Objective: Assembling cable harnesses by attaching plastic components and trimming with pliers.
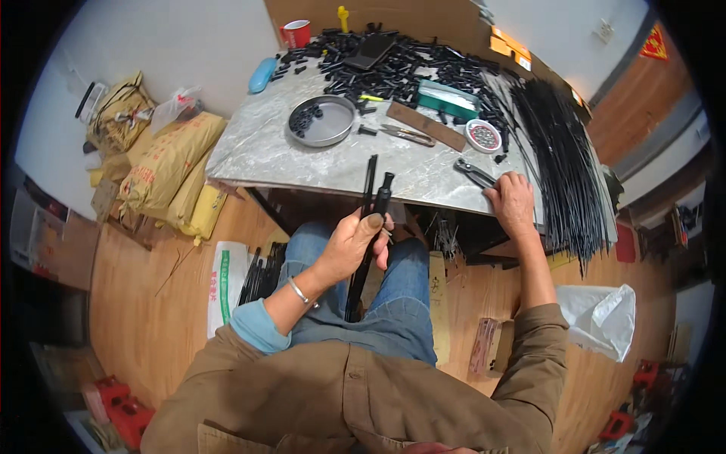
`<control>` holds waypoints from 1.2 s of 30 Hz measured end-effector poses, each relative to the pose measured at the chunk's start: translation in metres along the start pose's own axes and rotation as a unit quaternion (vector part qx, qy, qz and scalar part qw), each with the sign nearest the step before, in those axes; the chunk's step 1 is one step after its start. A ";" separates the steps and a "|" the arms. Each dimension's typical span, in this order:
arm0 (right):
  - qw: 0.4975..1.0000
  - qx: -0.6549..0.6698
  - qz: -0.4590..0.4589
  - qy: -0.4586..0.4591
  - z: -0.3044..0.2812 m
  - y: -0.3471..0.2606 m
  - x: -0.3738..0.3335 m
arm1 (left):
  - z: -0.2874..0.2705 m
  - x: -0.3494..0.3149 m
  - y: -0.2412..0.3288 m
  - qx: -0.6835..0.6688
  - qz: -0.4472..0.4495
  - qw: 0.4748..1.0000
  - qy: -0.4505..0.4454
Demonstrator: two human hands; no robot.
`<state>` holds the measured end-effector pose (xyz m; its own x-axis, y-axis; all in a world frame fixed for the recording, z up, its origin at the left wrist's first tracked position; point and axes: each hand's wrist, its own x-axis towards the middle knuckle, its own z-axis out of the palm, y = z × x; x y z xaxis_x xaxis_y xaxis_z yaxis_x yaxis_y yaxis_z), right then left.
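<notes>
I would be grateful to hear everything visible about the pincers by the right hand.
The pincers are dark and look metal, with a compact head and two handles. They lie flat on the grey tabletop near its front edge, head pointing away from the person and leftward. The handle ends reach the right hand; whether its grip closes on them is unclear.

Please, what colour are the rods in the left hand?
The rods are black, best seen in the head view.

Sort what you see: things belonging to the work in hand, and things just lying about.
Likely in use:
- black rods, in the left hand
- pincers, at the right hand
- small black parts

Probably just lying about:
- red cup
- blue case
- white bag
</notes>
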<state>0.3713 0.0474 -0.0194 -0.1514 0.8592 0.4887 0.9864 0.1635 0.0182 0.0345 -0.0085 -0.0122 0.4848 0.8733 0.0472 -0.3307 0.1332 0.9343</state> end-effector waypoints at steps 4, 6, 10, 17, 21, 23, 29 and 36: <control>0.998 0.041 -0.024 0.045 -0.003 0.000 -0.002 | -0.001 0.003 -0.007 0.023 -0.010 0.998 0.064; 0.976 0.199 0.081 0.047 -0.022 -0.022 -0.005 | -0.005 0.004 -0.009 0.022 -0.001 0.996 0.091; 0.896 0.402 0.185 -0.026 -0.053 -0.089 -0.033 | -0.002 0.006 -0.009 0.042 0.018 0.992 0.120; 0.959 0.281 -0.039 0.008 -0.061 -0.148 -0.061 | 0.004 0.006 -0.013 0.064 0.057 0.987 0.136; 0.973 0.228 -0.039 -0.015 -0.065 -0.155 -0.058 | 0.007 0.002 -0.007 0.060 0.067 0.986 0.142; 0.977 0.206 -0.054 -0.011 -0.062 -0.154 -0.059 | 0.005 0.001 -0.009 0.073 0.078 0.983 0.147; 0.915 0.392 0.010 -0.092 -0.067 -0.156 -0.066 | 0.000 -0.001 -0.007 0.112 0.061 0.981 0.144; 0.328 0.717 0.209 -0.579 -0.076 -0.137 -0.057 | 0.002 -0.004 -0.005 0.077 0.046 0.990 0.106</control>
<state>0.2494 -0.0604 0.0163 -0.7635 0.4244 -0.4868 0.0188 -0.7388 -0.6736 0.0355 -0.0136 -0.0163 0.2715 0.9596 0.0736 -0.2295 -0.0097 0.9733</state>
